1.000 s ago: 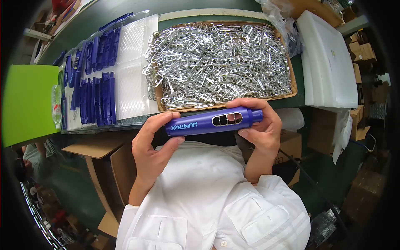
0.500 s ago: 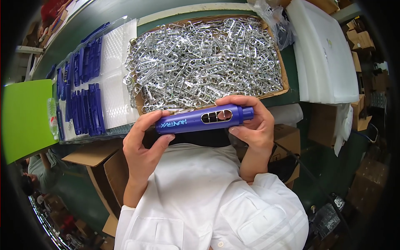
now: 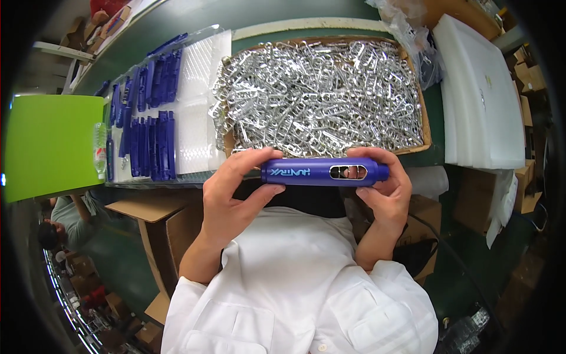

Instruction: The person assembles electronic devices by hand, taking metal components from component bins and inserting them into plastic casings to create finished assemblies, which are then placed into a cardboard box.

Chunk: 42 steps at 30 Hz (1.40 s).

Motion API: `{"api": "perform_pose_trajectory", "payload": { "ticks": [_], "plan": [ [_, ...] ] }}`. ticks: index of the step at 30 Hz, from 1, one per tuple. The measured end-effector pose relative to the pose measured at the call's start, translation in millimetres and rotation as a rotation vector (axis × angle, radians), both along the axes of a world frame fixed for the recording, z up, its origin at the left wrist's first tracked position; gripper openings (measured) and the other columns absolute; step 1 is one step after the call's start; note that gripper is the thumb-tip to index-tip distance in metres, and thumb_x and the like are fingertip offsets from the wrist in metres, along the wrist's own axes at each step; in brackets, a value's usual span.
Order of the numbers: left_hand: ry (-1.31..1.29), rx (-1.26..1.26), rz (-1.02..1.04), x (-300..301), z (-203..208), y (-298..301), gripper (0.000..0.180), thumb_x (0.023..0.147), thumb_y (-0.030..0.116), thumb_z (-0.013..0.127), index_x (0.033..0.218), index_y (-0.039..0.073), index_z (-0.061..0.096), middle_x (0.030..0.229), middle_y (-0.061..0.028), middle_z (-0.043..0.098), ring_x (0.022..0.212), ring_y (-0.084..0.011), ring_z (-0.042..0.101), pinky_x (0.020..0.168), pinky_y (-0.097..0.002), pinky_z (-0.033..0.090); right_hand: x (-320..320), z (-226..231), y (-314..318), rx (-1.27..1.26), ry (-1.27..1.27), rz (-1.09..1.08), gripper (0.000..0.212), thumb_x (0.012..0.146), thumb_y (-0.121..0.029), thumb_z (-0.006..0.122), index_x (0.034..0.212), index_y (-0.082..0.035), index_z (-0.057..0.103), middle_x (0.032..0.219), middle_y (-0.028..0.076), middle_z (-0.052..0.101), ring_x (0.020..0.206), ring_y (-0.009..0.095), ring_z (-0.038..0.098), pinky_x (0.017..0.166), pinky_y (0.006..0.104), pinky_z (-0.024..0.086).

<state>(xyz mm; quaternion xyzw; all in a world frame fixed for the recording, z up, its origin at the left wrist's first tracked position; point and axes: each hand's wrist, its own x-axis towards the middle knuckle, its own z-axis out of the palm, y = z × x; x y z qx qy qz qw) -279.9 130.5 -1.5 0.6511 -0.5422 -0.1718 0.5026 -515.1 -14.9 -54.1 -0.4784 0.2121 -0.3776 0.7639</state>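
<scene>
A blue plastic tube, shaped like a handle [image 3: 312, 172], is held level in front of my chest. It has pale lettering and an oval window with a silvery frame, divided by bars. My left hand [image 3: 239, 186] grips its left end between thumb and fingers. At the other end, with the narrower tip, my right hand [image 3: 386, 189] pinches it, fingers behind and thumb at the lower edge. Just beyond the tube lies a shallow cardboard box [image 3: 425, 127] heaped with shiny metal clips [image 3: 324, 97].
Left of the box, blue half-shells [image 3: 156, 144] lie in rows on a clear tray with white bubbled sheets [image 3: 194, 138]. A green panel [image 3: 53, 144] and a plastic bottle [image 3: 99, 150] are farther left. White foam sheets [image 3: 477, 94] stack up right. An open carton [image 3: 153, 221] stands below.
The tube has gone from slightly tilted to level, with both hands still on it. The whole scene has shifted to the right in the picture.
</scene>
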Motion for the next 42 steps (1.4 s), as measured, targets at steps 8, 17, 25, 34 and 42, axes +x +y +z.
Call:
{"api": "perform_pose_trajectory", "payload": {
  "ticks": [8, 17, 25, 34, 42],
  "plan": [
    [0.097, 0.013, 0.369, 111, 56, -87, 0.027, 0.095, 0.011, 0.075, 0.116, -0.005, 0.075, 0.101, -0.0102, 0.078, 0.096, -0.0147, 0.071, 0.089, -0.0294, 0.056, -11, -11, -5, -0.13, 0.135, -0.195, 0.058, 0.085, 0.006, 0.068, 0.141, 0.006, 0.054, 0.141, 0.022, 0.062, 0.112, 0.022, 0.068, 0.102, 0.0352, 0.052],
    [0.002, 0.34, 0.353, 275, -27, -252, 0.042, 0.099, 0.043, 0.071, 0.111, 0.004, 0.079, 0.083, -0.005, 0.077, 0.068, -0.0083, 0.064, 0.066, -0.0247, 0.054, -19, -12, 10, -0.161, 0.229, -0.231, 0.044, 0.087, 0.007, 0.067, 0.131, 0.004, 0.064, 0.133, 0.02, 0.066, 0.105, 0.022, 0.071, 0.097, 0.0351, 0.055],
    [-0.698, 0.74, 0.422, 305, -47, -283, 0.052, 0.101, 0.057, 0.053, 0.117, 0.014, 0.079, 0.095, -0.0107, 0.081, 0.1, -0.0327, 0.076, 0.091, -0.0451, 0.057, -25, -16, 10, -0.219, 0.298, -0.295, 0.044, 0.088, 0.009, 0.065, 0.131, 0.004, 0.063, 0.133, 0.021, 0.066, 0.105, 0.023, 0.07, 0.097, 0.0349, 0.055],
    [-0.512, -0.1, -0.061, 105, 50, -156, 0.032, 0.1, 0.009, 0.062, 0.13, 0.016, 0.071, 0.09, -0.0105, 0.077, 0.079, -0.0181, 0.074, 0.067, -0.0311, 0.056, -2, -9, 21, -0.205, 0.317, -0.26, 0.04, 0.089, 0.009, 0.064, 0.128, 0.003, 0.065, 0.132, 0.019, 0.067, 0.107, 0.022, 0.071, 0.098, 0.0341, 0.054],
    [-0.289, -0.295, -0.717, -26, 136, 31, 0.027, 0.087, 0.02, 0.061, 0.11, 0.01, 0.072, 0.08, 0.0033, 0.061, 0.054, -0.0084, 0.039, 0.045, -0.023, 0.026, 34, 2, 47, -0.295, 0.243, -0.089, 0.039, 0.091, 0.01, 0.065, 0.129, 0.004, 0.066, 0.131, 0.017, 0.068, 0.106, 0.02, 0.071, 0.095, 0.0308, 0.054]
  ]
}}
